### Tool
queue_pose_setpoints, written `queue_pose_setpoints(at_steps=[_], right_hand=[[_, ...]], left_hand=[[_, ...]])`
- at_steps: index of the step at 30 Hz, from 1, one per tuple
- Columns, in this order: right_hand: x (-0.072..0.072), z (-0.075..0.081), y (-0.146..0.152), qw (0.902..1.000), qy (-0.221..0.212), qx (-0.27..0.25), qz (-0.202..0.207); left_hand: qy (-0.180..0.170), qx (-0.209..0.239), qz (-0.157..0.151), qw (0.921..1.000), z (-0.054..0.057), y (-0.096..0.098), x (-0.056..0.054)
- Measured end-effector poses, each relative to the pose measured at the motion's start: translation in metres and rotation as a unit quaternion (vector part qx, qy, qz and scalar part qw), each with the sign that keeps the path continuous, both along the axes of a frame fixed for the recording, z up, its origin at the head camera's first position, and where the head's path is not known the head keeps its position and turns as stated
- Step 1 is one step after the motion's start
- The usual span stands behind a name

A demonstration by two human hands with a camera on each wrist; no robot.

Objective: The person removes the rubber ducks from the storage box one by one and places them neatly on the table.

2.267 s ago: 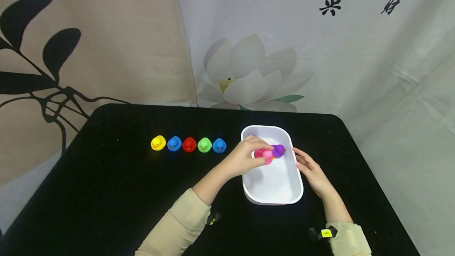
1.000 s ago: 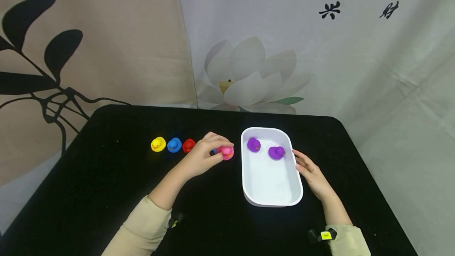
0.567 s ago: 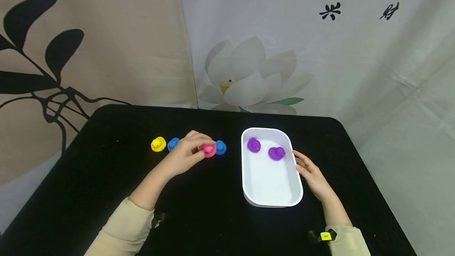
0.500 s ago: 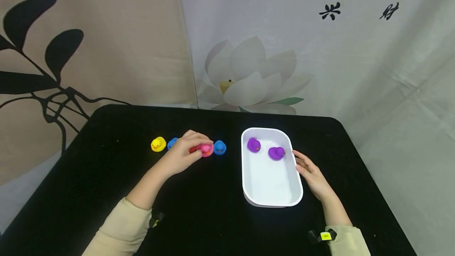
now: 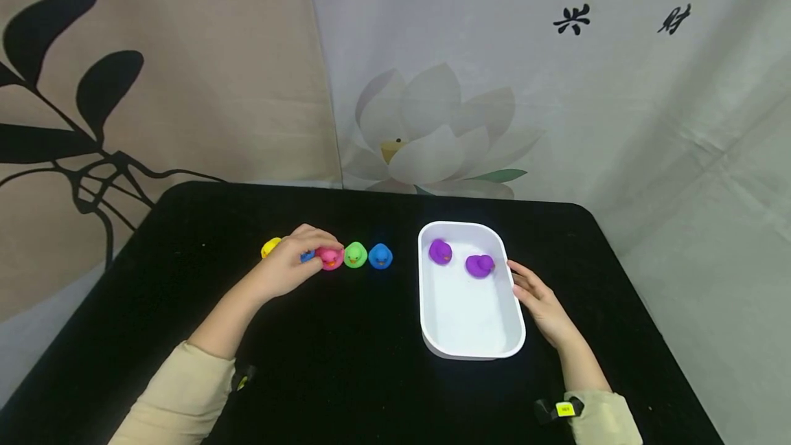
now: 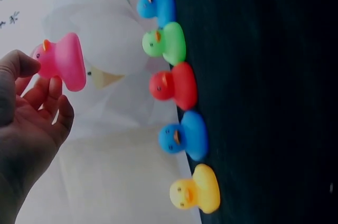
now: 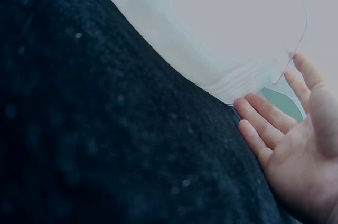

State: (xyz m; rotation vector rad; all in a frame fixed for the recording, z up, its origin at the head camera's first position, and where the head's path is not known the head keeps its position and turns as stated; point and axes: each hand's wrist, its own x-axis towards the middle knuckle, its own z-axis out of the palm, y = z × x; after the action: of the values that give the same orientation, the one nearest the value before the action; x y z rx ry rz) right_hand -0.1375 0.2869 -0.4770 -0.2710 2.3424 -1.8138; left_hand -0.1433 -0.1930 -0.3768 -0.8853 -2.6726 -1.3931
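My left hand (image 5: 290, 263) pinches a pink rubber duck (image 6: 62, 63) between thumb and fingers, held in the air over the row of ducks. In the left wrist view that row runs blue duck (image 6: 158, 7), green duck (image 6: 168, 43), red duck (image 6: 177, 85), second blue duck (image 6: 187, 137) and yellow duck (image 6: 198, 189). From the head, the red one is hidden behind the pink duck and hand. My right hand (image 5: 540, 304) rests its fairly straight fingers against the right side of a white tray (image 5: 472, 349). Two purple ducks (image 5: 479, 266) sit in the tray's far half.
The black table (image 5: 371, 376) has rounded far corners. Behind it hangs a cloth backdrop (image 5: 618, 122) with a printed lotus and leaves. A black wrist device (image 5: 559, 409) with a yellow label is on the right wrist.
My left hand has carried the pink duck out of the tray and leftward along the row, past the rightmost blue and green ducks. The right hand and tray have stayed put.
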Motion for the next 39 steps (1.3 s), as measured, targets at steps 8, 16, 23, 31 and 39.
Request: queue_pose_setpoints(at_steps=[8, 16, 23, 31, 39], right_hand=[[0.000, 0.000, 0.000, 0.9999, -0.004, 0.010, -0.003], [-0.001, -0.001, 0.000, 0.9999, -0.005, 0.010, -0.004], [-0.001, -0.001, 0.000, 0.9999, -0.003, 0.011, -0.001], [-0.001, 0.000, 0.000, 1.0000, -0.002, 0.009, -0.001], [-0.002, 0.000, 0.000, 0.9999, -0.006, 0.013, -0.001]], left_hand=[[0.006, -0.021, -0.006, 0.9998, -0.001, -0.021, -0.006], [-0.003, -0.032, 0.003, 0.9995, 0.003, -0.039, -0.008], [-0.013, -0.035, 0.009, 0.9993, 0.003, -0.058, -0.013], [-0.028, -0.052, 0.035, 0.9976, 0.002, -0.079, -0.016], [-0.049, -0.060, 0.053, 0.9955, 0.001, -0.095, -0.018]])
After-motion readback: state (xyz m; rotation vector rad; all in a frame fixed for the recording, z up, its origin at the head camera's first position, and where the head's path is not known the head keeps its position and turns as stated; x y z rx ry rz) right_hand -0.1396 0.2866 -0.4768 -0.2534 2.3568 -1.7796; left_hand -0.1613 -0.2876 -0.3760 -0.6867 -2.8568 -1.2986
